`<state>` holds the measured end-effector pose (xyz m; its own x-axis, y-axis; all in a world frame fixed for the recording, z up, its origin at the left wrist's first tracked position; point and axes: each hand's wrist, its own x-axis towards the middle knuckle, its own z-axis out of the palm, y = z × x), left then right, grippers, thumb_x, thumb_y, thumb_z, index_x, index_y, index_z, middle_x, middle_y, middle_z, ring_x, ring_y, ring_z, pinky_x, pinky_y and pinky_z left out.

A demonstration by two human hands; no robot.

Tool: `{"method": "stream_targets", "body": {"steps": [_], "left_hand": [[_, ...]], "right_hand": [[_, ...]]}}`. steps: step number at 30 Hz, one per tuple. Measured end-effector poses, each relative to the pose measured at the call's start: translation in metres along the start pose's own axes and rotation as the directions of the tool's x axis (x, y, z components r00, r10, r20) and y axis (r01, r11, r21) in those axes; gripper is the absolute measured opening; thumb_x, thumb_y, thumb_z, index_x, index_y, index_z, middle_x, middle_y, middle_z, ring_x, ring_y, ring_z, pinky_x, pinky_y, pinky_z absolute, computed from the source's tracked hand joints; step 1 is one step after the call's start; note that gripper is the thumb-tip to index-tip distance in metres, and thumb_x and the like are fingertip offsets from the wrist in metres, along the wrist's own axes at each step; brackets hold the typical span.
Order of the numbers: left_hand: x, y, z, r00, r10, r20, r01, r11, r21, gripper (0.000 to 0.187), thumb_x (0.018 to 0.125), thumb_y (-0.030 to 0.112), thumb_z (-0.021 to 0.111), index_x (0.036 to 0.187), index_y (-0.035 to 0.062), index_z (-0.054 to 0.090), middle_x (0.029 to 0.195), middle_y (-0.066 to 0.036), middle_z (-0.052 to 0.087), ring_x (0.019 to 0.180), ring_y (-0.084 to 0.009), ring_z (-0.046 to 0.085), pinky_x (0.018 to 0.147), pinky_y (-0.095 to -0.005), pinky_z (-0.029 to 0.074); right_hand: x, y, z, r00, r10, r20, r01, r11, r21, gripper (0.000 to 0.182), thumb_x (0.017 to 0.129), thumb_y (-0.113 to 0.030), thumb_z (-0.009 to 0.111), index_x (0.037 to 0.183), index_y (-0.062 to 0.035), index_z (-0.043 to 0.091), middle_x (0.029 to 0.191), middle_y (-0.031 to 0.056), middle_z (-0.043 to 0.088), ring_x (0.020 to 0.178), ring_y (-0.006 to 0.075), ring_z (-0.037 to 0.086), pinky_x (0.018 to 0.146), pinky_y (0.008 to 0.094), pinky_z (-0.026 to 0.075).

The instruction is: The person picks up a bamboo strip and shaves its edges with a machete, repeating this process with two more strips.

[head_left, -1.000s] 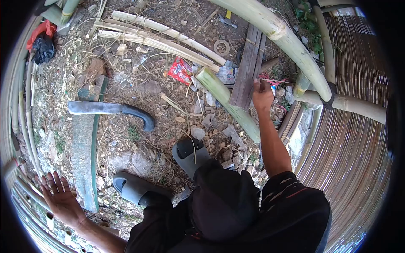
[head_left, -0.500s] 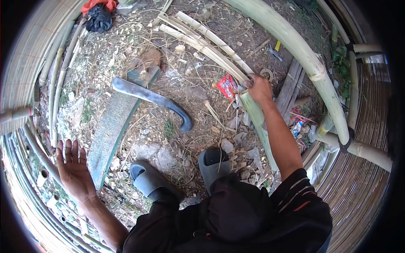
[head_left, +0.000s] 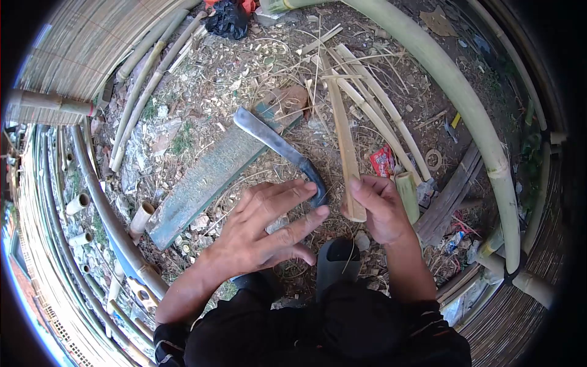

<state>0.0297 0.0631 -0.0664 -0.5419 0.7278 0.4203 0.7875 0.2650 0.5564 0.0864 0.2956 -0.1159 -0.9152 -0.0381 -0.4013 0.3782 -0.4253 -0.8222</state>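
Note:
My right hand (head_left: 379, 208) grips the near end of a split bamboo slat (head_left: 343, 131) that points away from me over the ground. My left hand (head_left: 266, 229) is spread open, fingers apart, and reaches over the black handle of a machete (head_left: 278, 147). The machete's blade lies across a long green plank (head_left: 202, 183). A short green bamboo stub (head_left: 408, 196) stands just right of my right hand.
More split bamboo strips (head_left: 379, 119) lie on the littered dirt. A thick green bamboo pole (head_left: 465, 104) arcs along the right. Thin poles (head_left: 140, 85) and cut tubes (head_left: 76, 203) line the left. A red wrapper (head_left: 382, 160) and my grey sandal (head_left: 337, 260) are close by.
My right hand has drawn a bamboo slat in toward me. My left hand has swung from the far left to the machete handle. The view has turned left.

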Motion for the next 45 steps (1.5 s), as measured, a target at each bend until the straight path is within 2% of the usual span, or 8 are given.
{"method": "stream_targets", "body": {"steps": [10, 12, 14, 17, 26, 29, 36, 45], "left_hand": [[0.041, -0.033, -0.027, 0.746, 0.019, -0.666, -0.301, 0.901, -0.312, 0.038, 0.103, 0.044, 0.039, 0.105, 0.0072, 0.047, 0.106, -0.016, 0.063, 0.106, -0.0344, 0.064, 0.096, -0.0525, 0.050], [0.049, -0.025, -0.074, 0.606, -0.096, -0.790, -0.354, 0.857, -0.375, 0.040, 0.103, 0.048, 0.036, 0.098, 0.0093, 0.045, 0.092, -0.012, 0.059, 0.086, -0.0264, 0.064, 0.084, -0.0479, 0.053], [0.055, -0.003, -0.114, 0.379, -0.191, -0.906, -0.447, 0.819, -0.360, 0.040, 0.105, 0.044, 0.037, 0.088, 0.0081, 0.043, 0.077, -0.008, 0.047, 0.061, -0.0181, 0.049, 0.059, -0.0343, 0.047], [0.017, 0.006, -0.191, 0.587, -0.159, -0.794, -0.390, 0.804, -0.449, 0.049, 0.100, 0.048, 0.033, 0.073, 0.0084, 0.035, 0.068, -0.007, 0.036, 0.050, -0.0148, 0.031, 0.044, -0.0253, 0.027], [0.022, 0.030, -0.169, 0.224, -0.052, -0.973, 0.047, 0.998, -0.043, 0.041, 0.093, 0.045, 0.036, 0.068, 0.0132, 0.033, 0.056, -0.001, 0.028, 0.041, -0.0100, 0.024, 0.038, -0.0234, 0.022], [0.016, 0.027, -0.170, 0.362, -0.004, -0.932, -0.054, 0.998, -0.025, 0.032, 0.090, 0.039, 0.041, 0.067, 0.0169, 0.043, 0.056, -0.001, 0.031, 0.041, -0.0115, 0.026, 0.039, -0.0251, 0.022], [0.020, 0.010, -0.162, 0.424, 0.140, -0.895, 0.009, 0.987, 0.159, 0.031, 0.087, 0.033, 0.041, 0.060, 0.0166, 0.038, 0.052, -0.001, 0.028, 0.043, -0.0132, 0.030, 0.041, -0.0261, 0.024], [0.024, 0.016, -0.146, 0.288, 0.127, -0.949, 0.030, 0.989, 0.142, 0.036, 0.083, 0.026, 0.045, 0.053, 0.0188, 0.025, 0.054, 0.001, 0.028, 0.044, -0.0113, 0.027, 0.042, -0.0250, 0.022]], "right_hand": [[0.029, 0.005, 0.078, 0.949, -0.212, 0.233, 0.234, 0.970, -0.072, 0.046, 0.102, -0.040, 0.053, 0.080, -0.0025, 0.068, 0.058, -0.0016, 0.049, 0.053, 0.0062, 0.043, 0.051, 0.0234, 0.037], [0.049, 0.045, 0.051, 0.961, -0.138, 0.238, 0.249, 0.804, -0.539, 0.041, 0.099, -0.038, 0.059, 0.105, 0.0029, 0.062, 0.078, 0.0082, 0.061, 0.067, 0.0148, 0.057, 0.060, 0.0292, 0.046], [0.066, 0.096, 0.029, 0.835, -0.507, 0.214, 0.281, 0.059, -0.958, 0.040, 0.090, -0.032, 0.071, 0.112, -0.0008, 0.062, 0.094, 0.0170, 0.058, 0.084, 0.0261, 0.059, 0.073, 0.0349, 0.047], [0.070, 0.133, 0.004, 0.948, -0.309, 0.082, 0.077, -0.027, -0.997, 0.059, 0.084, -0.026, 0.076, 0.130, -0.0006, 0.050, 0.112, 0.0231, 0.052, 0.100, 0.0381, 0.056, 0.085, 0.0440, 0.046], [0.109, 0.141, -0.026, 0.968, -0.252, -0.006, 0.063, 0.266, -0.962, 0.064, 0.079, -0.015, 0.074, 0.135, -0.0032, 0.046, 0.102, 0.0198, 0.067, 0.091, 0.0375, 0.066, 0.083, 0.0461, 0.051], [0.108, 0.138, -0.031, 0.983, 0.183, 0.005, -0.141, 0.777, -0.613, 0.041, 0.078, -0.017, 0.070, 0.115, -0.0016, 0.060, 0.088, 0.0139, 0.068, 0.085, 0.0255, 0.069, 0.076, 0.0389, 0.052], [0.060, 0.063, 0.040, 0.974, -0.179, 0.142, 0.222, 0.589, -0.777, 0.039, 0.082, -0.027, 0.079, 0.103, -0.0023, 0.056, 0.070, 0.0082, 0.063, 0.059, 0.0216, 0.066, 0.055, 0.0342, 0.051], [0.053, 0.042, 0.134, 0.566, -0.578, 0.587, 0.820, 0.467, -0.331, 0.052, 0.090, -0.052, 0.064, 0.088, -0.0009, 0.056, 0.060, 0.0095, 0.059, 0.049, 0.0269, 0.063, 0.043, 0.0379, 0.048]]}}
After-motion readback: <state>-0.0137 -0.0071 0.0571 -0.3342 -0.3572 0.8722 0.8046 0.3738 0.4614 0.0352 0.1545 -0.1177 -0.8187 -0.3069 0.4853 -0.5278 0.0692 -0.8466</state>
